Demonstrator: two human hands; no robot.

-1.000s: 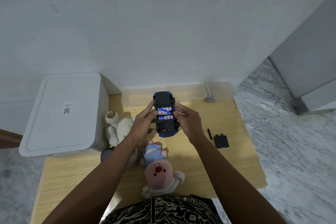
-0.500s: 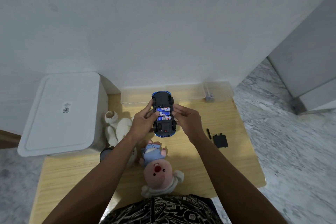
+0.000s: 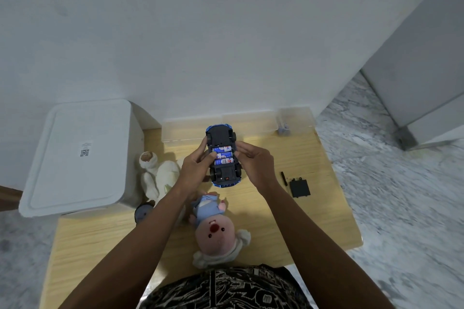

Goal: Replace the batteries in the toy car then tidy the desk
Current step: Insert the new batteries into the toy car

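A blue toy car (image 3: 223, 175) is held upside down above the wooden desk (image 3: 311, 223), its black underside facing me. Its open battery bay shows three blue and white batteries (image 3: 223, 155). My left hand (image 3: 197, 170) grips the car's left side, the thumb resting on the batteries. My right hand (image 3: 256, 165) grips the right side, fingertips at the edge of the bay. The black battery cover (image 3: 299, 187) lies on the desk to the right, with a small black screwdriver (image 3: 283, 178) beside it.
A clear plastic box (image 3: 256, 123) stands along the wall with spare batteries (image 3: 283, 129) in it. A white lidded bin (image 3: 77, 155) is at the left. A pink plush toy (image 3: 216, 228) and a white plush toy (image 3: 158, 173) lie on the desk near me.
The car has been lifted slightly away from me. My left thumb has moved onto the batteries.
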